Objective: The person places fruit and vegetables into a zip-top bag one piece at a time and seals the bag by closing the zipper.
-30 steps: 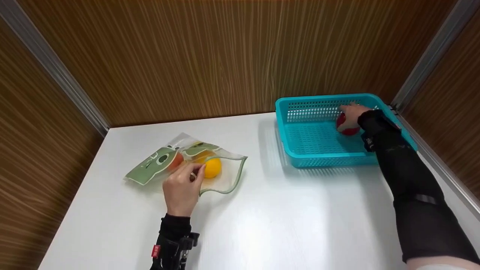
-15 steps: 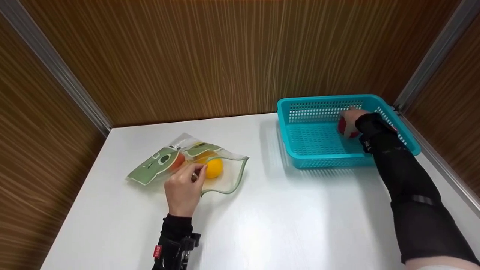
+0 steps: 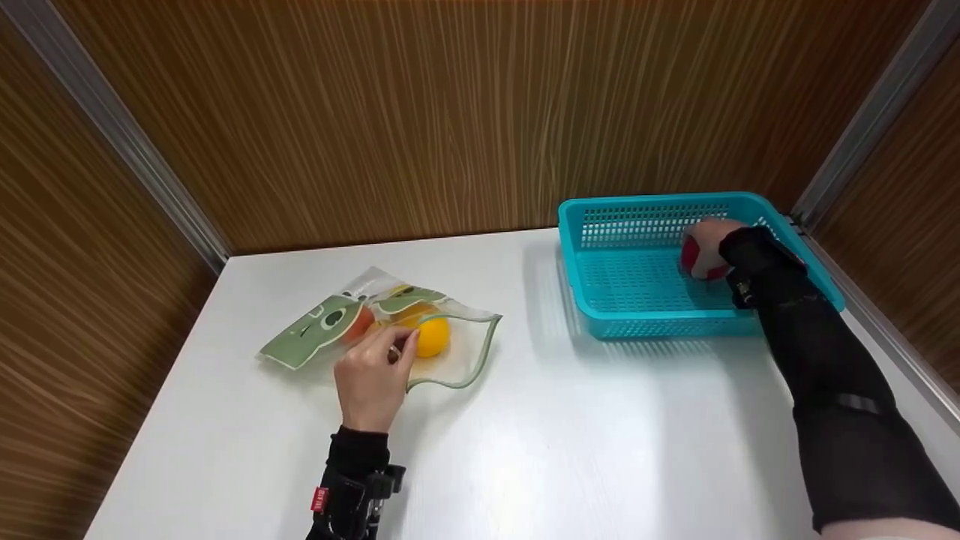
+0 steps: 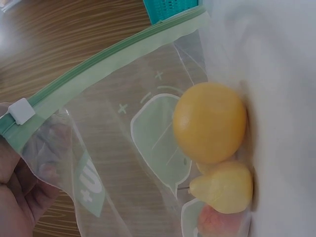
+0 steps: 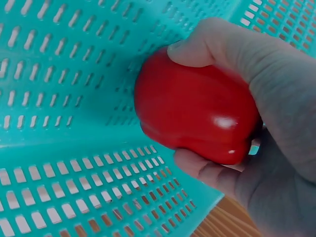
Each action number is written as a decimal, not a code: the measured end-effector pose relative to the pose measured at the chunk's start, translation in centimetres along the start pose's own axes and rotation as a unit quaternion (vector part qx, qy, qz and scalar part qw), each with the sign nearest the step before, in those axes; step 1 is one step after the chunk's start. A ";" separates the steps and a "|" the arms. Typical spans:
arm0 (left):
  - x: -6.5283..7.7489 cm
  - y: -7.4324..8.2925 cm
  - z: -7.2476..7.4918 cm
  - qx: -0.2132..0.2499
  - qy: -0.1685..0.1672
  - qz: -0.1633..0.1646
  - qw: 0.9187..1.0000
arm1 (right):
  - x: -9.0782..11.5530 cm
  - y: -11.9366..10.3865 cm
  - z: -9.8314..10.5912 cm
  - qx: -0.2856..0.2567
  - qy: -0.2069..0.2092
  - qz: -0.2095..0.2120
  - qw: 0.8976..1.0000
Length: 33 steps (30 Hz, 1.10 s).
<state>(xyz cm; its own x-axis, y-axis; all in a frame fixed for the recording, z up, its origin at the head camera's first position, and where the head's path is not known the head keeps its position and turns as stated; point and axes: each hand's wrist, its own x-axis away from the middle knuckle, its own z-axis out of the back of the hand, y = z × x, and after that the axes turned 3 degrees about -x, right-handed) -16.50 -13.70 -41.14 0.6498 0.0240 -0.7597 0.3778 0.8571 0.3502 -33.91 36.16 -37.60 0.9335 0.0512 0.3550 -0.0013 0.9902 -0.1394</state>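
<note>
My left hand (image 3: 375, 375) pinches the edge of a clear zip bag (image 3: 469, 352) with green printed patches. In the left wrist view the bag's green zip strip (image 4: 98, 64) and white slider (image 4: 21, 111) lie by my fingers. Inside the bag are an orange (image 4: 210, 123), a yellow pear (image 4: 224, 187) and a reddish round fruit (image 4: 217, 219), partly hidden by the print. Over at the right, my right hand (image 3: 712, 236) is inside a turquoise basket (image 3: 630, 311). It grips a red bell pepper (image 5: 192, 103), thumb on one side and fingers curled round the other.
The bag and basket stand on a white table (image 3: 525, 435), with a stretch of tabletop between them. A wood-grain panel (image 3: 465, 112) rises behind, and more panels flank both sides. The basket sits close to the right panel.
My right hand has turned slightly and its fingers have closed further round the bell pepper inside the basket. My left hand keeps its hold on the bag; the head view has shifted a little.
</note>
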 end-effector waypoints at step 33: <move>-0.4 -0.6 -0.7 0.007 -0.002 0.006 1.000 | 6.9 -10.9 1.6 0.004 0.204 0.221 0.954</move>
<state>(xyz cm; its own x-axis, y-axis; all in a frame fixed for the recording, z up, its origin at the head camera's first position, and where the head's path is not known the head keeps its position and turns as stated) -17.48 -13.89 -41.40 0.6564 0.0315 -0.7537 0.3795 0.8497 0.3660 -28.05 25.92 -32.13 0.9027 0.4114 -0.1259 -0.4287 0.8845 -0.1841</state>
